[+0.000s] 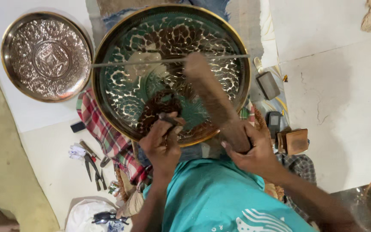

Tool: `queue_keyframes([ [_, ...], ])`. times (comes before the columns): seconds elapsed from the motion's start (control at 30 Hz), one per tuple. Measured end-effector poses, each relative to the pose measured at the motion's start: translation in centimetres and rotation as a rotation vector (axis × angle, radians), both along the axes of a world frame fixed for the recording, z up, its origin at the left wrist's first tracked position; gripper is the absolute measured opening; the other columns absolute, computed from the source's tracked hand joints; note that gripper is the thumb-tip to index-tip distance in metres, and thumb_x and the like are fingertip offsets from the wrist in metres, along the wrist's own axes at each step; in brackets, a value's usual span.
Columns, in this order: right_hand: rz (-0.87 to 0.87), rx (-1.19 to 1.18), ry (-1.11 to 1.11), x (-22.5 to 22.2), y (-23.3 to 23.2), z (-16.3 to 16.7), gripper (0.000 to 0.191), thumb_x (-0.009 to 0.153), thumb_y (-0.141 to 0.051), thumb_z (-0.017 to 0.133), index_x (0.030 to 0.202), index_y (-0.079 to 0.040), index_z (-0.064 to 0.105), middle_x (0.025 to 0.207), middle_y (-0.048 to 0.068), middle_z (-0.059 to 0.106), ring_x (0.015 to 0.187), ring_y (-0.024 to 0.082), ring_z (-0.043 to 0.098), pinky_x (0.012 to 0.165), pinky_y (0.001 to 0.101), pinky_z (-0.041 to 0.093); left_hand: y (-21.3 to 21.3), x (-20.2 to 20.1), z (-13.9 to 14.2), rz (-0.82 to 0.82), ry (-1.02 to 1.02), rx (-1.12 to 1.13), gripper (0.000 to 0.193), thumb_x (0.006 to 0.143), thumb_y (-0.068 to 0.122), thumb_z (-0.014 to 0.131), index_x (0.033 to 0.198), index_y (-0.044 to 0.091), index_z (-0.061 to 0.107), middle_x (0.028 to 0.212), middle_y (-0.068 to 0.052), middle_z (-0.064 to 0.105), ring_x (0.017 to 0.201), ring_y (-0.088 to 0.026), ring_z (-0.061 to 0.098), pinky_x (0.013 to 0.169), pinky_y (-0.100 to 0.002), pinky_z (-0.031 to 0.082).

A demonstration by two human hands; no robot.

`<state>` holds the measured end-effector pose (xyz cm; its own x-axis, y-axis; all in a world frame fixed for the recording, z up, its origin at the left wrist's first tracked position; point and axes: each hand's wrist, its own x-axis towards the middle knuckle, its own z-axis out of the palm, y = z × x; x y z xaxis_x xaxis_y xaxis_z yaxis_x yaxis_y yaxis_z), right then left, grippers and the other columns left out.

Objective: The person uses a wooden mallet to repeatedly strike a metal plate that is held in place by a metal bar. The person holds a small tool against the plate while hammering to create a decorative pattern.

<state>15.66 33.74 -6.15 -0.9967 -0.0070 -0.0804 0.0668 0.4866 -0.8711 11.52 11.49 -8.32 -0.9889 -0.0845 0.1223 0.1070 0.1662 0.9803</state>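
Note:
A large round brass tray with an embossed leaf pattern lies in front of me. My left hand grips a short dark metal punch with its tip set on the tray's near part. My right hand holds the thick wooden handle of a mallet, which is blurred and raised over the tray. A thin metal rod lies across the tray's upper half.
A smaller embossed round tray lies at the far left. A checked cloth sits under the big tray. Pliers and small tools lie at the left, wooden blocks and a dark flat stone at the right.

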Motion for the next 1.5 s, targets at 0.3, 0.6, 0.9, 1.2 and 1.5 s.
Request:
queue_keyframes([
  [0.3, -0.229, -0.015, -0.127, 4.5, -1.5, -3.1, 0.036, 0.073, -0.015, 0.085, 0.103, 0.000, 0.072, 0.086, 0.013, 0.077, 0.074, 0.017, 0.074, 0.067, 0.0315, 0.059, -2.2, -3.3, -0.2, -0.575, -0.077, -0.356, 0.048, 0.080, -0.013, 0.056, 0.124, 0.005, 0.065, 0.094, -0.018, 0.075, 0.086, -0.030, 0.077, 0.074, -0.036, 0.060],
  [0.6, -0.119, 0.100, -0.086, 1.6, 1.3, -1.0, 0.039, 0.070, -0.013, 0.085, 0.101, 0.002, 0.070, 0.082, 0.014, 0.074, 0.072, 0.016, 0.072, 0.065, 0.0321, 0.057, -1.9, -2.3, -0.4, -0.550, 0.061, -0.447, 0.053, 0.077, -0.010, 0.057, 0.125, 0.010, 0.065, 0.093, -0.017, 0.074, 0.079, -0.033, 0.075, 0.068, -0.040, 0.059],
  [0.9, 0.183, 0.282, -0.065, -2.5, 4.9, 3.0, 0.050, 0.064, -0.013, 0.078, 0.107, 0.005, 0.060, 0.075, 0.026, 0.065, 0.071, 0.042, 0.067, 0.060, 0.0423, 0.050, -1.4, -2.1, -0.8, -0.550, -0.035, -0.431, 0.053, 0.078, -0.011, 0.054, 0.124, 0.011, 0.067, 0.087, -0.016, 0.075, 0.069, -0.027, 0.075, 0.064, -0.037, 0.061],
  [1.2, 0.168, 0.264, -0.184, -1.3, 4.4, 2.2, 0.046, 0.068, -0.018, 0.077, 0.105, -0.001, 0.056, 0.075, 0.024, 0.065, 0.069, 0.041, 0.062, 0.063, 0.0502, 0.050, -1.5, -2.4, -1.0, -0.577, -0.011, -0.496, 0.057, 0.076, -0.009, 0.061, 0.129, 0.011, 0.067, 0.090, -0.017, 0.073, 0.069, -0.031, 0.072, 0.066, -0.040, 0.059],
  [1.5, 0.191, 0.372, -0.149, -0.6, 4.6, 2.0, 0.052, 0.068, -0.020, 0.082, 0.111, -0.001, 0.058, 0.077, 0.021, 0.068, 0.070, 0.037, 0.065, 0.064, 0.0471, 0.049, -1.7, -2.9, -0.4, -0.643, 0.013, -0.409, 0.050, 0.076, 0.000, 0.074, 0.125, 0.011, 0.068, 0.088, -0.014, 0.074, 0.071, -0.029, 0.073, 0.066, -0.039, 0.058],
])
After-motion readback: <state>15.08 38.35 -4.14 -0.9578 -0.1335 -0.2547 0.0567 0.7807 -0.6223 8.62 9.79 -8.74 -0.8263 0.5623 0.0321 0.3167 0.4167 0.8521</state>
